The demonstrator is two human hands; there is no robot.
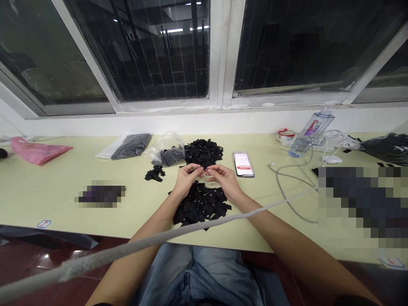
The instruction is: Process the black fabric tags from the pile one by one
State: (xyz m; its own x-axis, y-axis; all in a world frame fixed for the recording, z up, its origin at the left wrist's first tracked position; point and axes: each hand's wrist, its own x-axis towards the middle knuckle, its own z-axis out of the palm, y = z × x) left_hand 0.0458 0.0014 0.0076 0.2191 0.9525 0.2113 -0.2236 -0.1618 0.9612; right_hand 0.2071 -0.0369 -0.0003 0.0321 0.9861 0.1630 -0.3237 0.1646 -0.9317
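Observation:
My left hand (187, 178) and my right hand (225, 179) meet over the middle of the table. Thumbs and fingers are pinched together, tip to tip. Something small and dark shows between the fingertips, too small to tell from the black pieces behind. Just beyond my hands lies a heap of black fabric pieces (207, 148). A second pile of black fabric pieces (200, 206), some with small white marks, spreads below my hands, closer to me. A few loose black pieces (154, 173) lie left of the far heap.
A clear plastic bag (170, 146) with dark contents stands beside a filled grey bag (132, 146). A phone (244, 165) lies to the right, near a tilted bottle (310, 131) and cables (280, 182). A grey cord (153, 240) crosses the view above my forearms. Pink bag (40, 149) far left.

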